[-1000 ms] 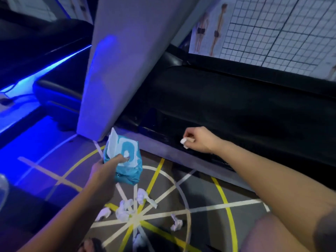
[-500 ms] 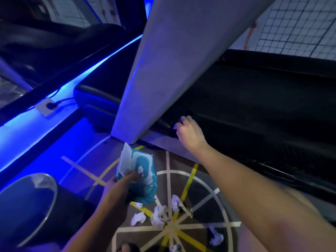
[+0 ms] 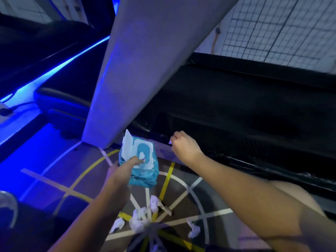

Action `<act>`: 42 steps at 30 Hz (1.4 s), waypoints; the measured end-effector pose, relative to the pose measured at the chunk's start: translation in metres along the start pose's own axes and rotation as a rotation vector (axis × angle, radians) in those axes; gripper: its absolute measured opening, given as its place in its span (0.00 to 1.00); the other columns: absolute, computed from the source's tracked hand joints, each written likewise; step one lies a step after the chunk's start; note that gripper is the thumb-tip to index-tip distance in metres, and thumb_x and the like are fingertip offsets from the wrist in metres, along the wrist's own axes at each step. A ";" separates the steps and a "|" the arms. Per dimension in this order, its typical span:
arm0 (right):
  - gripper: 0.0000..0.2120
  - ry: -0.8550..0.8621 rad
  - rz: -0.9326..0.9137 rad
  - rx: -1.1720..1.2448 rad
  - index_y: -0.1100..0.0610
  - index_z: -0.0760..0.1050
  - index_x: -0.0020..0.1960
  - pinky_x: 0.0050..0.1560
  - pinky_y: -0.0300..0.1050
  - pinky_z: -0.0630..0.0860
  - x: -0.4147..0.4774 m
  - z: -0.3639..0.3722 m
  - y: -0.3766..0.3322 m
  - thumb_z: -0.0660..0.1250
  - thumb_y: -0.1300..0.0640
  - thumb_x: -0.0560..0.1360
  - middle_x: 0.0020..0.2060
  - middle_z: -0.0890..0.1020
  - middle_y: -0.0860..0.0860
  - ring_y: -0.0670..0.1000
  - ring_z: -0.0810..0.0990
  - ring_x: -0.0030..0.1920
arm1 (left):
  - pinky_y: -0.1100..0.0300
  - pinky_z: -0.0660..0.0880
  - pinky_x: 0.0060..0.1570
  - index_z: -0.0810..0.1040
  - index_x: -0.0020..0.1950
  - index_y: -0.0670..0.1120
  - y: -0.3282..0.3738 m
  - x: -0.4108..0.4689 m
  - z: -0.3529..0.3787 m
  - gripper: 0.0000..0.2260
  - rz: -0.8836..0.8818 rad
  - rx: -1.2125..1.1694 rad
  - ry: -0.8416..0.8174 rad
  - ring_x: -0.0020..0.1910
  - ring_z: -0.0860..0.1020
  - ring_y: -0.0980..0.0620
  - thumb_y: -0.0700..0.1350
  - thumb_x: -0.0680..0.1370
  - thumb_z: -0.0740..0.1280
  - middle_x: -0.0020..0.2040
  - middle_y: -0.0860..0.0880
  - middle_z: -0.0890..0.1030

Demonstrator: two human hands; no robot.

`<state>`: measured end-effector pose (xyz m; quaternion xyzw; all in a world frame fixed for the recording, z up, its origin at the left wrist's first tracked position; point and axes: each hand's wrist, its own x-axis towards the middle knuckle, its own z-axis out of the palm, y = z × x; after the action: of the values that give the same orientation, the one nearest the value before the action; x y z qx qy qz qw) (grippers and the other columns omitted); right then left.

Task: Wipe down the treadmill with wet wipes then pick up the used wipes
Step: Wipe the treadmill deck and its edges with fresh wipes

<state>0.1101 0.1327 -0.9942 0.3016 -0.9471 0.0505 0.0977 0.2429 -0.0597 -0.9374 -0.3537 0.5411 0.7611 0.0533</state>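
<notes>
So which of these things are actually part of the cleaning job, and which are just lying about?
Part of the job:
- treadmill
- pack of wet wipes, held in the left hand
- small wipe, pinched by the right hand
- crumpled used wipes on the floor

Just lying about:
- taped floor lines
- blue light strip
- grid chart on the wall

- Your wipes pack (image 3: 143,168) is teal with a white label.
- The treadmill deck (image 3: 236,110) is black; its post (image 3: 145,70) is pale grey, tinted blue.
- The floor (image 3: 180,186) shows yellow and white lines, circle and spokes.
- The crumpled wipes (image 3: 139,218) on it are white, as is the small wipe (image 3: 170,142) you pinch.
- The wall chart (image 3: 281,28) is white with a dark grid.
</notes>
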 end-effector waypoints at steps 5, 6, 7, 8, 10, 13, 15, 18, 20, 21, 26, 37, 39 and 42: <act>0.14 0.006 -0.190 -0.156 0.57 0.80 0.44 0.38 0.47 0.77 -0.050 -0.017 0.030 0.76 0.65 0.59 0.40 0.78 0.54 0.56 0.79 0.40 | 0.58 0.78 0.27 0.84 0.55 0.42 -0.008 -0.008 0.030 0.09 -0.015 0.031 -0.005 0.32 0.85 0.45 0.36 0.76 0.72 0.40 0.42 0.88; 0.11 0.031 -0.247 -0.192 0.57 0.79 0.44 0.40 0.48 0.77 -0.058 -0.018 0.037 0.73 0.64 0.63 0.41 0.78 0.53 0.56 0.78 0.41 | 0.57 0.80 0.30 0.84 0.56 0.42 -0.011 -0.009 0.034 0.10 -0.016 0.039 -0.017 0.34 0.86 0.44 0.36 0.76 0.72 0.43 0.42 0.88; 0.08 0.056 -0.304 -0.230 0.58 0.79 0.44 0.41 0.48 0.76 -0.064 -0.017 0.043 0.71 0.64 0.66 0.41 0.78 0.54 0.56 0.78 0.42 | 0.55 0.81 0.33 0.84 0.57 0.42 -0.014 -0.008 0.034 0.10 -0.012 0.047 -0.021 0.36 0.86 0.43 0.36 0.76 0.72 0.44 0.41 0.88; 0.05 0.081 -0.349 -0.264 0.59 0.79 0.44 0.42 0.48 0.76 -0.067 -0.015 0.048 0.69 0.64 0.68 0.42 0.77 0.54 0.56 0.77 0.43 | 0.54 0.81 0.36 0.84 0.58 0.42 -0.016 -0.009 0.035 0.11 -0.005 0.055 -0.024 0.37 0.86 0.42 0.36 0.75 0.72 0.45 0.41 0.88; 0.01 0.138 -0.399 -0.300 0.61 0.79 0.43 0.43 0.49 0.75 -0.069 -0.009 0.052 0.69 0.65 0.73 0.41 0.77 0.54 0.56 0.74 0.44 | 0.53 0.81 0.37 0.84 0.58 0.41 -0.019 -0.010 0.034 0.13 0.001 0.081 -0.010 0.37 0.87 0.42 0.37 0.74 0.73 0.45 0.40 0.88; 0.06 0.234 -0.429 -0.275 0.60 0.79 0.39 0.44 0.48 0.74 -0.058 -0.006 0.038 0.69 0.64 0.75 0.40 0.76 0.53 0.55 0.71 0.44 | 0.56 0.80 0.28 0.83 0.56 0.41 -0.022 -0.015 0.028 0.10 0.012 0.078 0.033 0.33 0.86 0.42 0.34 0.75 0.74 0.41 0.40 0.88; 0.06 0.189 -0.432 -0.297 0.58 0.80 0.37 0.45 0.48 0.72 -0.047 -0.007 0.024 0.71 0.62 0.72 0.40 0.76 0.52 0.55 0.73 0.45 | 0.56 0.80 0.29 0.82 0.57 0.40 -0.025 -0.017 0.022 0.11 -0.003 0.074 0.050 0.36 0.87 0.42 0.34 0.75 0.73 0.42 0.40 0.88; 0.05 0.019 -0.395 -0.310 0.56 0.82 0.33 0.44 0.47 0.76 -0.036 -0.006 0.017 0.78 0.60 0.65 0.40 0.78 0.52 0.56 0.78 0.45 | 0.54 0.82 0.33 0.81 0.60 0.39 -0.027 -0.016 0.015 0.14 -0.032 0.067 0.059 0.42 0.88 0.39 0.37 0.75 0.74 0.47 0.38 0.88; 0.06 -0.057 -0.386 -0.322 0.55 0.83 0.32 0.43 0.47 0.78 -0.035 -0.005 0.020 0.81 0.59 0.61 0.40 0.79 0.52 0.56 0.79 0.46 | 0.51 0.83 0.39 0.81 0.63 0.40 -0.028 -0.015 0.013 0.21 -0.046 0.060 0.041 0.46 0.87 0.37 0.40 0.71 0.77 0.50 0.38 0.88; 0.07 -0.072 -0.384 -0.328 0.55 0.83 0.32 0.43 0.47 0.78 -0.037 -0.005 0.022 0.81 0.58 0.61 0.40 0.79 0.52 0.56 0.79 0.47 | 0.49 0.83 0.44 0.81 0.64 0.40 -0.027 -0.014 0.013 0.25 -0.044 0.055 0.037 0.48 0.87 0.36 0.42 0.68 0.77 0.51 0.38 0.87; 0.05 -0.053 -0.411 -0.386 0.56 0.83 0.35 0.46 0.46 0.76 -0.058 -0.010 0.051 0.79 0.59 0.64 0.42 0.78 0.51 0.55 0.76 0.47 | 0.54 0.82 0.36 0.82 0.59 0.41 -0.020 -0.017 0.027 0.14 -0.032 0.031 0.035 0.39 0.88 0.43 0.39 0.74 0.75 0.43 0.42 0.88; 0.02 0.024 -0.222 -0.360 0.58 0.80 0.40 0.39 0.46 0.76 -0.164 -0.040 0.121 0.71 0.64 0.69 0.43 0.68 0.51 0.53 0.73 0.41 | 0.53 0.82 0.37 0.82 0.64 0.40 -0.032 -0.023 0.082 0.15 -0.048 0.018 -0.079 0.48 0.86 0.39 0.36 0.77 0.72 0.54 0.38 0.87; 0.08 -0.026 -0.183 -0.346 0.58 0.80 0.41 0.38 0.43 0.76 -0.176 -0.044 0.125 0.78 0.63 0.64 0.43 0.69 0.50 0.52 0.73 0.40 | 0.53 0.82 0.38 0.82 0.63 0.40 -0.033 -0.024 0.086 0.15 -0.059 0.008 -0.083 0.49 0.86 0.38 0.36 0.76 0.72 0.53 0.38 0.87; 0.10 -0.055 -0.179 -0.351 0.59 0.79 0.40 0.36 0.45 0.76 -0.179 -0.049 0.125 0.79 0.65 0.63 0.40 0.74 0.51 0.53 0.73 0.39 | 0.48 0.83 0.46 0.82 0.63 0.40 -0.032 -0.026 0.088 0.15 -0.066 0.011 -0.088 0.52 0.86 0.37 0.36 0.76 0.73 0.53 0.38 0.87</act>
<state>0.1885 0.3425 -0.9894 0.3640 -0.9131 -0.1325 0.1272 0.2348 0.0369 -0.9325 -0.3370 0.5304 0.7709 0.1041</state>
